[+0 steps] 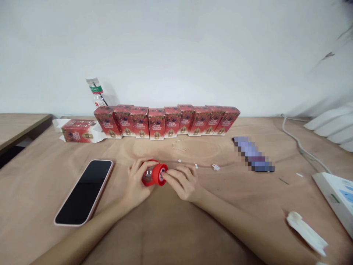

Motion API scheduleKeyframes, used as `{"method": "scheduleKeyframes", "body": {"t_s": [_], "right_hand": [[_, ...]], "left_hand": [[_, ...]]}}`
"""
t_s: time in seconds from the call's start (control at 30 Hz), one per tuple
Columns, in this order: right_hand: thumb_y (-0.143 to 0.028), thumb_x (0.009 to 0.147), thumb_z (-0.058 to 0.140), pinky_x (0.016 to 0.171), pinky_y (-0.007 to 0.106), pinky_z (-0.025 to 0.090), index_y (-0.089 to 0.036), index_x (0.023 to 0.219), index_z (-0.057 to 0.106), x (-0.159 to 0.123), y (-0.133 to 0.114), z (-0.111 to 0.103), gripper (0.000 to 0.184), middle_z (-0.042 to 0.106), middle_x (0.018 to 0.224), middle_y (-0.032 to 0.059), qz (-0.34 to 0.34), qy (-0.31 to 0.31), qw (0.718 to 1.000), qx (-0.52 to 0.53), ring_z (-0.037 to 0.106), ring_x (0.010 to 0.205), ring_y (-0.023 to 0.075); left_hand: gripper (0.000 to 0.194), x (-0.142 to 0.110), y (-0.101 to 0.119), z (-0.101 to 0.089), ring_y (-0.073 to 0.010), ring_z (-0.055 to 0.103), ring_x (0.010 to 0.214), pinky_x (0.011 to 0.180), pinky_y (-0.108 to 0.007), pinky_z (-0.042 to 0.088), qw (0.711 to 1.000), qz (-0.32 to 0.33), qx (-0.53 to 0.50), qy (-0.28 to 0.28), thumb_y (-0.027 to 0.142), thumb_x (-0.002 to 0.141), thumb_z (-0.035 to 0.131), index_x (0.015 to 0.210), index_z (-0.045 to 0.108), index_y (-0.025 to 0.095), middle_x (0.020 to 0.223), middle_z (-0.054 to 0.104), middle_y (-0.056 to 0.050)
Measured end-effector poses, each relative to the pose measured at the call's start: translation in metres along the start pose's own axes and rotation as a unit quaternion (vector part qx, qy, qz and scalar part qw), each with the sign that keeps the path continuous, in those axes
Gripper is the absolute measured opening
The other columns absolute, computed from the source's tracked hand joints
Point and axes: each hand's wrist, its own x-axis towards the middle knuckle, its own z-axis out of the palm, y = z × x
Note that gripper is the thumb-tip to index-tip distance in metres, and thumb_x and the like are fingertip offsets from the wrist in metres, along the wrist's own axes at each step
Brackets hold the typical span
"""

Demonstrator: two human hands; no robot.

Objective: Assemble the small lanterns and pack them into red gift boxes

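Observation:
My left hand [138, 180] is wrapped round a small red lantern [159, 174] with a clear middle, held on its side just over the table. The lantern's round red base faces right, and a pale recess with something dark shows in it. At that recess are the pinched fingertips of my right hand [184, 182]; whatever they hold is hidden. A small white disc [179, 161] and a white paper tag [215, 167] lie beyond my right hand. Thin metal wire pieces [180, 145] rest a little farther back.
Several red Christmas boxes [156, 125] stand in a row by the wall. An opened box [78, 131] lies left of them, near a clear bottle [96, 92]. One phone [84, 193] lies left, another [252, 154] right. A cable [296, 141] and crumpled white scrap [306, 232] are at right.

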Motion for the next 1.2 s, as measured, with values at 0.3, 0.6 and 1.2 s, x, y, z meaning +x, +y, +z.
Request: {"method": "scheduleKeyframes", "body": {"t_s": [0.3,0.6,1.2], "right_hand": [[-0.015,0.089,0.053,0.077,0.033,0.035,-0.028,0.113,0.063,-0.007,0.003,0.0,0.029,0.071,0.096,0.001,0.0,-0.029,0.999,0.041,0.06,0.086,0.0157],[-0.017,0.093,0.045,0.076,0.032,0.035,-0.032,0.101,0.068,-0.002,0.004,-0.002,0.028,0.072,0.092,-0.0031,-0.023,-0.008,1.0,-0.015,0.057,0.083,0.014],[-0.016,0.088,0.056,0.074,0.03,0.034,-0.02,0.087,0.065,0.004,0.015,0.005,0.01,0.069,0.083,0.0025,0.12,0.03,0.991,-0.047,0.053,0.079,0.0158]], "left_hand": [[0.032,0.001,0.001,-0.001,-0.0243,0.058,0.103,0.088,-0.04,0.043,1.0,-0.021,-0.009,-0.011,0.014,0.068,0.063,0.098,0.061,0.025,0.105,0.064,-0.004],[0.031,0.001,0.0,0.001,-0.023,0.059,0.099,0.088,-0.039,0.043,1.0,0.006,-0.017,0.012,0.013,0.068,0.063,0.097,0.061,0.025,0.104,0.064,-0.003],[0.031,0.0,-0.005,0.003,-0.0239,0.059,0.099,0.083,-0.037,0.046,0.998,-0.002,-0.061,0.029,0.014,0.068,0.062,0.098,0.061,0.023,0.103,0.063,-0.005]]}}
